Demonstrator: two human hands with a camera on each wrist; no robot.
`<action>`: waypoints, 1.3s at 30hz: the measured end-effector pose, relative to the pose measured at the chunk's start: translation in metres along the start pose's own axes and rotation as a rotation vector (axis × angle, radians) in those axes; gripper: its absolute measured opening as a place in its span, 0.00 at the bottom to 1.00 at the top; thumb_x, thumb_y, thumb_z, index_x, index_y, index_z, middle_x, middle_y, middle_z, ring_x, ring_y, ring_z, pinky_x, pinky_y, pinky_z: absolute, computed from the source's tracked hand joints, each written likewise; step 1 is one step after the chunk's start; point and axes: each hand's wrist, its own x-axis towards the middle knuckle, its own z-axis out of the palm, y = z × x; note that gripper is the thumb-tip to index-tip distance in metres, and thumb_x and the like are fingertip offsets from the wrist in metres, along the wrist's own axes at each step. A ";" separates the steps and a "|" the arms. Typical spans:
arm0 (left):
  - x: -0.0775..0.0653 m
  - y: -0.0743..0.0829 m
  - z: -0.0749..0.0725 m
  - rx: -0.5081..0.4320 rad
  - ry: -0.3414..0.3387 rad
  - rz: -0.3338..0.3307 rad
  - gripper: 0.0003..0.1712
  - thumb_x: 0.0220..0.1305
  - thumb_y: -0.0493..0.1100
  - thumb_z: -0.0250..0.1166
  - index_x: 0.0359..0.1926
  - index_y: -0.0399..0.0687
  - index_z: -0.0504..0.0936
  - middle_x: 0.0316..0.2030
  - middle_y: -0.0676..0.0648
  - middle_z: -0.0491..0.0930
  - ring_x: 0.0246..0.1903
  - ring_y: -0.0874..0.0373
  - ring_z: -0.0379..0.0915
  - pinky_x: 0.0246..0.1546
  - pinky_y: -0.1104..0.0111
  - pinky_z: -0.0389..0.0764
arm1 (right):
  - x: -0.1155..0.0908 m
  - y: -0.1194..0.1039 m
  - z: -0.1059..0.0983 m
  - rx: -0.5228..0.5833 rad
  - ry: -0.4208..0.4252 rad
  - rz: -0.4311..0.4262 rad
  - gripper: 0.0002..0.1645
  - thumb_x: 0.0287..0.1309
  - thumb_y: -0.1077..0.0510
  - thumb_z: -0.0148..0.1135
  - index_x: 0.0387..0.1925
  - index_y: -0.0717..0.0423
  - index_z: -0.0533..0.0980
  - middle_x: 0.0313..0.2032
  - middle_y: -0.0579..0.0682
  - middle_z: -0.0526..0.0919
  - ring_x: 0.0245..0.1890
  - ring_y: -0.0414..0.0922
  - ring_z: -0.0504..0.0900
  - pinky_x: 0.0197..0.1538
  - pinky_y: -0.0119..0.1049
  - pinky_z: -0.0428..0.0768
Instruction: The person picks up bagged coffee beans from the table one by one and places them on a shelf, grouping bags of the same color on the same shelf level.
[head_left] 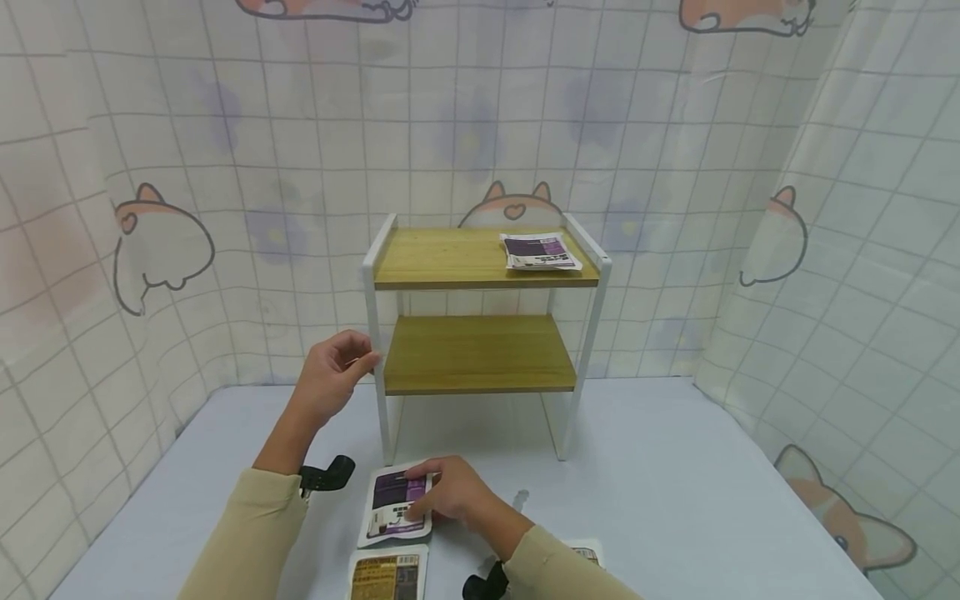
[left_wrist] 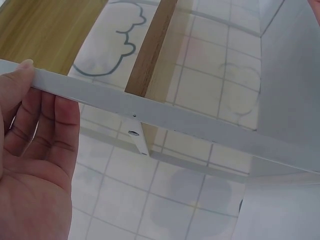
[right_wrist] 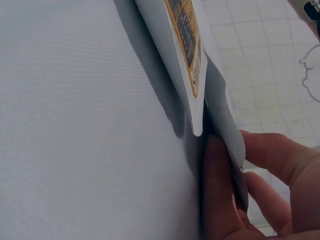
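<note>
A two-tier shelf with wooden boards [head_left: 480,354] and a white frame [left_wrist: 100,95] stands on the table. My left hand [head_left: 330,379] grips its left upright, thumb on one side and curled fingers on the other in the left wrist view. On the table before the shelf, my right hand [head_left: 453,492] pinches the right edge of a purple-and-white packet [head_left: 390,504]. Seen from the right wrist, fingers of this hand [right_wrist: 280,185] reach under the packet [right_wrist: 227,120], whose edge is lifted. A yellow-and-black labelled packet [head_left: 386,577] lies just nearer to me.
Another purple-and-white packet [head_left: 542,252] lies on the right of the top board. Beyond my right forearm, a further packet [head_left: 588,550] is mostly covered by the sleeve. Grid-patterned curtains [head_left: 322,167] with cartoon animals enclose the white table [head_left: 660,475].
</note>
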 end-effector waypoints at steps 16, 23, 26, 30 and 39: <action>0.002 -0.002 0.001 0.017 -0.001 0.002 0.14 0.73 0.49 0.64 0.47 0.42 0.80 0.43 0.42 0.83 0.46 0.55 0.80 0.48 0.76 0.81 | -0.004 -0.002 -0.001 -0.031 0.021 -0.020 0.31 0.36 0.65 0.85 0.47 0.46 0.88 0.39 0.49 0.79 0.39 0.46 0.74 0.40 0.36 0.72; 0.002 -0.003 0.001 0.022 0.003 0.007 0.14 0.73 0.49 0.64 0.46 0.42 0.80 0.42 0.43 0.82 0.45 0.57 0.79 0.47 0.76 0.80 | -0.003 0.001 0.001 -0.022 0.025 -0.027 0.31 0.36 0.64 0.85 0.48 0.46 0.88 0.37 0.48 0.78 0.38 0.45 0.73 0.38 0.35 0.71; 0.001 -0.003 0.001 0.034 0.002 0.003 0.14 0.73 0.49 0.64 0.47 0.43 0.80 0.43 0.44 0.82 0.45 0.56 0.79 0.48 0.76 0.80 | -0.003 0.002 0.002 -0.021 0.022 -0.024 0.31 0.37 0.64 0.85 0.49 0.46 0.87 0.37 0.49 0.78 0.38 0.46 0.73 0.37 0.35 0.71; 0.001 -0.001 0.001 0.048 0.001 0.002 0.13 0.74 0.48 0.64 0.47 0.43 0.80 0.43 0.44 0.82 0.46 0.55 0.79 0.47 0.76 0.80 | -0.004 0.002 0.002 -0.018 0.020 -0.021 0.31 0.37 0.64 0.85 0.49 0.45 0.88 0.37 0.49 0.78 0.39 0.46 0.73 0.37 0.36 0.71; 0.000 0.001 0.000 0.044 0.000 0.010 0.11 0.74 0.47 0.64 0.47 0.43 0.80 0.41 0.44 0.82 0.44 0.55 0.79 0.46 0.75 0.80 | -0.005 0.003 0.002 -0.009 0.018 -0.031 0.31 0.38 0.64 0.85 0.49 0.44 0.88 0.36 0.49 0.79 0.38 0.45 0.74 0.37 0.35 0.71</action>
